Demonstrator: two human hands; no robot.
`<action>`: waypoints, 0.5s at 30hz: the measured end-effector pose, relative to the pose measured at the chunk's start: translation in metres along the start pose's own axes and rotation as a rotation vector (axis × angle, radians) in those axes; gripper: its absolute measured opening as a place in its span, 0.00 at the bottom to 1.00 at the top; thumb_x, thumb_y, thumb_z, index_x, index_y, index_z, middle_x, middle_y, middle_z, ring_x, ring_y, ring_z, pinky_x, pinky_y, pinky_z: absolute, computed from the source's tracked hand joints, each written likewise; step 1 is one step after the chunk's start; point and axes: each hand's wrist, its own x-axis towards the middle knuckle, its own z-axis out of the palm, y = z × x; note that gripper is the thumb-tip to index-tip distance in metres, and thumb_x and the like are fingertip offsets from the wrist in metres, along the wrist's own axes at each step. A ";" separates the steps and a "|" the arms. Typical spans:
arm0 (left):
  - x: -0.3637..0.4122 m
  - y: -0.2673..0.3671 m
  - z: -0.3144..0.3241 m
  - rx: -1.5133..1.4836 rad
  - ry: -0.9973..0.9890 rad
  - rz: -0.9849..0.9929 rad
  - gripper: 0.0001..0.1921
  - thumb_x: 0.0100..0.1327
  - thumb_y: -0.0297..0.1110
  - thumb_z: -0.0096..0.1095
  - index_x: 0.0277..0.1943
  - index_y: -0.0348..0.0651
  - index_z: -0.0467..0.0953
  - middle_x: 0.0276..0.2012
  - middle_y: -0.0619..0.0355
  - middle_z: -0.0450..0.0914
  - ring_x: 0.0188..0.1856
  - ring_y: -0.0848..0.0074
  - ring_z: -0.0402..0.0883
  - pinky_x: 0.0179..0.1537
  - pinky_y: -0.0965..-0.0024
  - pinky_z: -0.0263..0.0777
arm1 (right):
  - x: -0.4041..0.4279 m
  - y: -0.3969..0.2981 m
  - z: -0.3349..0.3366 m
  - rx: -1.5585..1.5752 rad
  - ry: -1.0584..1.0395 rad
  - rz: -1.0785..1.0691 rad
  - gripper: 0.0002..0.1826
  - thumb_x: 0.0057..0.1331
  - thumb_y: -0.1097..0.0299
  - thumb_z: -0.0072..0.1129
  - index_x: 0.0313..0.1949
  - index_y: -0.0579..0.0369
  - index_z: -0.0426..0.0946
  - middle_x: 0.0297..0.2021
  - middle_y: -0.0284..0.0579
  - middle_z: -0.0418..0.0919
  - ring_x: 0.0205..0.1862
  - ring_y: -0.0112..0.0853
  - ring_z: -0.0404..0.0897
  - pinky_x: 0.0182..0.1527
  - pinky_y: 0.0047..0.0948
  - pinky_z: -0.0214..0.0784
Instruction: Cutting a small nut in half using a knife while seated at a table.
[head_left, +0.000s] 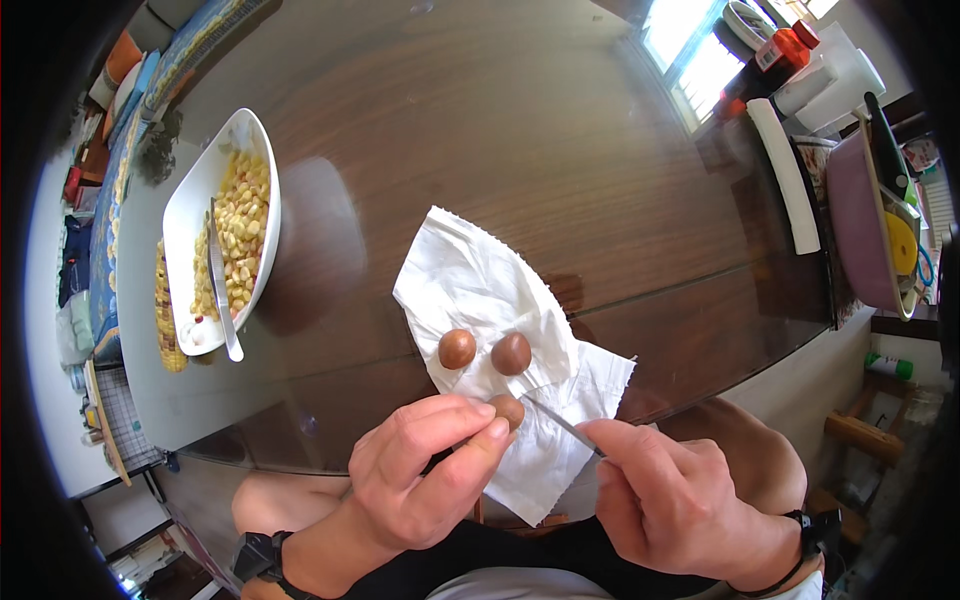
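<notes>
My left hand pinches a round, smooth brown nut between thumb and fingertips. In my right hand is a slim, pointed metal blade, its handle hidden by my fingers. The blade's tip points at the nut, close beside it; I cannot tell whether they touch. Under both hands lies a creased white paper towel that hangs over the table's near edge. On it rest two more brown nuts, a rounder one on the left and a slightly pointed one on the right.
At left, a white bowl holds corn kernels, with a slim metal tool across its rim. A corn cob lies beside it. Right: a red-capped bottle, a white strip and a pink basin with utensils.
</notes>
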 end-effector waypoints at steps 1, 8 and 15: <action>0.000 0.000 -0.001 0.009 -0.008 0.008 0.17 0.60 0.18 0.85 0.52 0.37 0.90 0.50 0.54 0.87 0.47 0.63 0.93 0.43 0.65 0.91 | 0.000 0.001 0.002 -0.009 0.000 -0.032 0.20 0.69 0.84 0.65 0.60 0.71 0.82 0.33 0.44 0.84 0.23 0.34 0.82 0.24 0.34 0.74; 0.000 -0.001 0.001 0.012 -0.001 0.027 0.16 0.60 0.18 0.84 0.52 0.37 0.91 0.51 0.54 0.88 0.48 0.63 0.93 0.43 0.66 0.91 | 0.002 -0.004 0.000 -0.074 -0.070 -0.080 0.22 0.67 0.84 0.67 0.61 0.73 0.81 0.31 0.41 0.80 0.23 0.31 0.81 0.21 0.32 0.70; 0.002 0.001 0.000 0.002 0.011 0.026 0.16 0.60 0.19 0.85 0.51 0.38 0.90 0.51 0.54 0.88 0.48 0.64 0.93 0.44 0.66 0.91 | 0.004 -0.006 0.002 -0.054 -0.097 -0.069 0.22 0.68 0.84 0.67 0.61 0.73 0.81 0.31 0.42 0.80 0.24 0.32 0.82 0.21 0.33 0.71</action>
